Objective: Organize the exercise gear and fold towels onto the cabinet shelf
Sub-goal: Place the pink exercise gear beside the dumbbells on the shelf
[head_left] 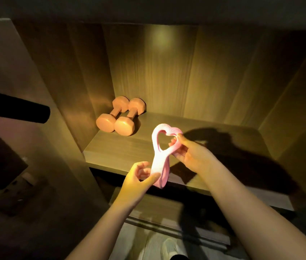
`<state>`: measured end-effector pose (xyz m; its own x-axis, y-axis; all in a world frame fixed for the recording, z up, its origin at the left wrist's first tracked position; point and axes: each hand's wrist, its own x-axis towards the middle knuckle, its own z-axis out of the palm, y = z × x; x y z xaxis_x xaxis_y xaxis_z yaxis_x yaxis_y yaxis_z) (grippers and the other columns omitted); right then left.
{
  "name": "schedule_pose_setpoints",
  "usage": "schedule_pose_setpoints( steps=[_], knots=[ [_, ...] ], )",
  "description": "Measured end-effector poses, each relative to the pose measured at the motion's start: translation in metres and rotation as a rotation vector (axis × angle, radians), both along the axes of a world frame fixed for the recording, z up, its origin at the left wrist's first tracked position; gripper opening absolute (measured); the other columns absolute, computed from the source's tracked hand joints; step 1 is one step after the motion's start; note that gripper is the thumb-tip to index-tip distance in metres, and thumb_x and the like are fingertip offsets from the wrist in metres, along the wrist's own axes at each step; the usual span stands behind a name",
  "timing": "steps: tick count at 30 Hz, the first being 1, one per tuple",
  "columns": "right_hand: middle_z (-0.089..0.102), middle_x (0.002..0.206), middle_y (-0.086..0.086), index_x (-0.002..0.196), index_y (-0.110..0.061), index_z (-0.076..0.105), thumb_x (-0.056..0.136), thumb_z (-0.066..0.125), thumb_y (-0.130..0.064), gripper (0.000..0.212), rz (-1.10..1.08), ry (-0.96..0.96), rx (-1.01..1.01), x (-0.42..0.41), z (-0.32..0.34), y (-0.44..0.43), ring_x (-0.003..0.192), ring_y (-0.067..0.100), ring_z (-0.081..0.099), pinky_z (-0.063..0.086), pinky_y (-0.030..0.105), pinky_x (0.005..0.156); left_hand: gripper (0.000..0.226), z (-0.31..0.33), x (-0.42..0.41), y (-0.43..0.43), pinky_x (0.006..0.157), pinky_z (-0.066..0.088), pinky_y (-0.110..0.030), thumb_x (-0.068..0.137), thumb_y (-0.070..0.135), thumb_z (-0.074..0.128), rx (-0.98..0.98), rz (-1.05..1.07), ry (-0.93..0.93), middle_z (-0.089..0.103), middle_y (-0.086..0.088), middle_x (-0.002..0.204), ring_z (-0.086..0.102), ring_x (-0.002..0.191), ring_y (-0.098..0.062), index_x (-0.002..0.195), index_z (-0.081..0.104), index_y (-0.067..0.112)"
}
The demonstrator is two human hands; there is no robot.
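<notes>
Warm-lit wood panels wall in the cabinet bay before us, and its shelf (122, 152) runs across the middle of our view. Far left of the dumbbells (120, 117) a black bar (17, 109) juts in from the frame edge. The dumbbells lie side by side, touching, tucked into the shelf's back left corner. We judge they sit there to leave the rest of the board free for the other gear and the towels.

Right of the dumbbells and nearer to us, our left hand (139, 177) pinches the low end of the pink band (159, 160) between thumb and curled fingers. We hold the band up over the shelf's front edge, and it seems clear of the board. Its long axis runs from that low near end up and away, toward the cabinet's back and slightly right. The far end is spread into a heart-shaped loop level with the near dumbbell heads.

Farther right of the dumbbells, our right hand (191, 154) has its fingers curled about the loop's right side, thumb on top. We take this two-handed hold as a way to keep the limp band stretched and flat, ready to fold or lay down beside the dumbbells. No towels show.
</notes>
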<state>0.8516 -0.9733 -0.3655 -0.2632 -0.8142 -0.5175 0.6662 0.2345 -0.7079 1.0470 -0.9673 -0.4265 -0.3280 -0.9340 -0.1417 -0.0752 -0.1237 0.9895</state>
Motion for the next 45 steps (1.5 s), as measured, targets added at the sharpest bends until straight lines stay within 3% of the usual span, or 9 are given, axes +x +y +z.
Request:
schedule_pose_setpoints(
  steps=[4, 7, 14, 17, 23, 32, 35, 39, 45],
  knots=[
    [0.075, 0.078, 0.007, 0.101, -0.005, 0.066, 0.090, 0.067, -0.017, 0.017, 0.001, 0.012, -0.094, -0.017, -0.003, -0.046, 0.071, 0.018, 0.074, 0.058, 0.032, 0.053, 0.041, -0.002, -0.012, -0.023, 0.069, 0.053, -0.015, 0.076, 0.020, 0.082, -0.162, -0.096, -0.136, 0.068, 0.010, 0.100, 0.065, 0.089, 0.002, 0.108, 0.057, 0.030],
    [0.073, 0.085, 0.006, 0.100, -0.008, 0.066, 0.093, 0.063, -0.018, 0.012, 0.017, 0.068, -0.107, -0.029, -0.014, -0.071, 0.077, 0.017, 0.073, 0.058, 0.031, 0.060, 0.035, -0.001, -0.020, -0.047, 0.072, 0.058, -0.024, 0.079, 0.020, 0.078, -0.366, -0.013, -0.331, 0.065, 0.012, 0.099, 0.064, 0.090, -0.004, 0.107, 0.059, 0.028],
    [0.065, 0.112, 0.014, 0.127, 0.001, 0.054, 0.098, 0.055, -0.016, 0.034, 0.014, 0.196, 0.006, -0.041, -0.043, -0.147, 0.102, 0.025, 0.063, 0.052, 0.036, 0.082, 0.062, -0.007, -0.033, -0.102, 0.087, 0.030, 0.007, 0.080, 0.007, 0.075, -0.694, 0.105, -0.502, 0.053, 0.009, 0.129, 0.049, 0.117, -0.001, 0.137, 0.051, 0.015],
    [0.061, 0.125, 0.019, 0.127, 0.002, 0.055, 0.098, 0.055, -0.016, 0.034, 0.013, 0.258, 0.028, -0.040, -0.055, -0.178, 0.110, 0.028, 0.062, 0.051, 0.036, 0.085, 0.056, -0.015, -0.032, -0.116, 0.091, 0.037, 0.000, 0.083, 0.014, 0.075, -0.723, 0.142, -0.474, 0.053, 0.013, 0.127, 0.050, 0.114, 0.003, 0.133, 0.052, 0.019],
    [0.067, 0.100, 0.017, 0.106, 0.002, 0.062, 0.096, 0.061, -0.011, 0.017, -0.043, 0.372, 0.063, -0.039, -0.068, -0.226, 0.088, 0.026, 0.065, 0.053, 0.039, 0.076, 0.036, -0.022, -0.043, -0.143, 0.088, 0.052, -0.027, 0.084, 0.015, 0.074, -0.729, 0.218, -0.462, 0.059, 0.005, 0.115, 0.058, 0.105, -0.009, 0.116, 0.059, 0.016],
    [0.066, 0.084, 0.015, 0.113, 0.005, 0.059, 0.097, 0.058, -0.010, 0.021, 0.004, 0.483, 0.117, -0.040, -0.072, -0.263, 0.073, 0.023, 0.067, 0.055, 0.037, 0.069, 0.041, -0.038, -0.049, -0.164, 0.084, 0.049, -0.019, 0.084, 0.022, 0.075, -0.796, 0.205, -0.540, 0.053, 0.004, 0.122, 0.057, 0.105, -0.012, 0.120, 0.056, 0.017],
    [0.066, 0.090, 0.018, 0.111, 0.005, 0.059, 0.097, 0.058, -0.010, 0.020, 0.023, 0.506, 0.132, -0.041, -0.071, -0.266, 0.073, 0.025, 0.067, 0.055, 0.035, 0.062, 0.040, -0.039, -0.044, -0.168, 0.079, 0.056, -0.028, 0.081, 0.024, 0.078, -0.848, 0.198, -0.574, 0.054, 0.000, 0.123, 0.060, 0.101, -0.016, 0.116, 0.061, 0.014],
    [0.066, 0.105, 0.021, 0.113, 0.004, 0.059, 0.096, 0.061, -0.010, 0.023, 0.035, 0.535, 0.151, -0.043, -0.073, -0.268, 0.087, 0.028, 0.067, 0.057, 0.037, 0.072, 0.036, -0.035, -0.040, -0.172, 0.070, 0.057, -0.026, 0.079, 0.020, 0.081, -0.942, 0.210, -0.577, 0.057, 0.001, 0.115, 0.060, 0.092, -0.013, 0.111, 0.066, 0.013],
    [0.069, 0.095, 0.020, 0.108, 0.005, 0.060, 0.095, 0.061, -0.008, 0.018, 0.076, 0.475, 0.100, -0.045, -0.074, -0.265, 0.082, 0.027, 0.069, 0.058, 0.041, 0.077, 0.029, -0.043, -0.033, -0.174, 0.064, 0.056, -0.025, 0.078, 0.019, 0.080, -1.034, 0.187, -0.622, 0.057, 0.000, 0.109, 0.059, 0.089, -0.013, 0.103, 0.066, 0.013]
  ],
)
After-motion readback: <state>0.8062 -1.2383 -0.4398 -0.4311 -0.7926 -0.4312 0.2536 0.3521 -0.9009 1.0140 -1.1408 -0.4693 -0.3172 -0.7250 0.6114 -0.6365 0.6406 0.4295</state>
